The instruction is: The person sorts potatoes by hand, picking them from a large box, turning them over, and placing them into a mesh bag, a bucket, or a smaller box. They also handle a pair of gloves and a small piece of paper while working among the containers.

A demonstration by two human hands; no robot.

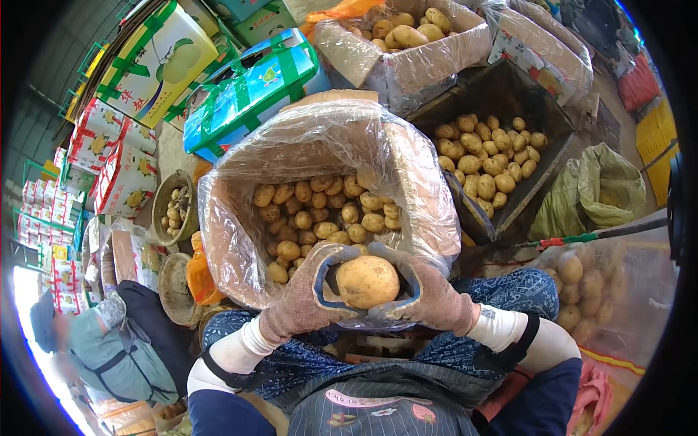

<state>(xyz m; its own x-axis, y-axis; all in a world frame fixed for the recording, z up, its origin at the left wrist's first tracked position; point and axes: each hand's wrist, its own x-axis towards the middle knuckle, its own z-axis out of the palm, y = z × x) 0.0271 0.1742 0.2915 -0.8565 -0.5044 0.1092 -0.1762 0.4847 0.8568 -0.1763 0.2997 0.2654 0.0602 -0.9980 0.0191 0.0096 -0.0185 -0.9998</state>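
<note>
A large pale potato [367, 282] is held between my two gloved hands, low in the middle of the view. My left hand [316, 287] wraps round its left side and my right hand [418, 287] its right side. Both gloves are brown with dark grey-blue palms. Just beyond them, a cardboard box lined with clear plastic [425, 182] holds many smaller potatoes [320, 207]. The potato is over the near edge of this box, above my lap.
A dark crate [556, 123] of potatoes stands at the right, with another potato box [436, 69] behind. Green sacks [607, 185] and a plastic bag of potatoes [585, 291] lie right. Taped cartons [254, 91], basins [174, 287] and a seated person [120, 349] are left.
</note>
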